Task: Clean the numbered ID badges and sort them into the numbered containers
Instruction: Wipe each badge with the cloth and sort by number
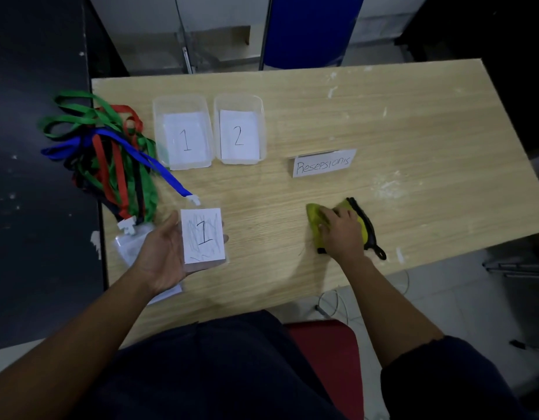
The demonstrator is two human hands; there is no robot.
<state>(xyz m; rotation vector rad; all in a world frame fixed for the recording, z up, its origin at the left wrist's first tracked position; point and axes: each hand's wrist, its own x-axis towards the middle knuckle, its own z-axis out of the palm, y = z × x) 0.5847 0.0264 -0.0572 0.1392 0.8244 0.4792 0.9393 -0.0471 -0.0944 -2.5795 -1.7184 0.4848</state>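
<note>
At the table's 8 o'clock edge, more clear badge sleeves lie partly hidden under the left hand, and their numbers cannot be read. The lanyard heap at 9 o'clock hangs over the table edge in a tangle. The left hand is palm up, with its fingers under the badge marked 1 and its thumb along the badge's left side. One fingertip shows past the right edge. Grey scribbles cover the badge's card, and its blue lanyard runs off toward 10 o'clock. At 5 o'clock the right hand lies on a yellow-green cloth, fingers curled over it and covering its middle. Container 1 and container 2 stand side by side at 11 o'clock.
</note>
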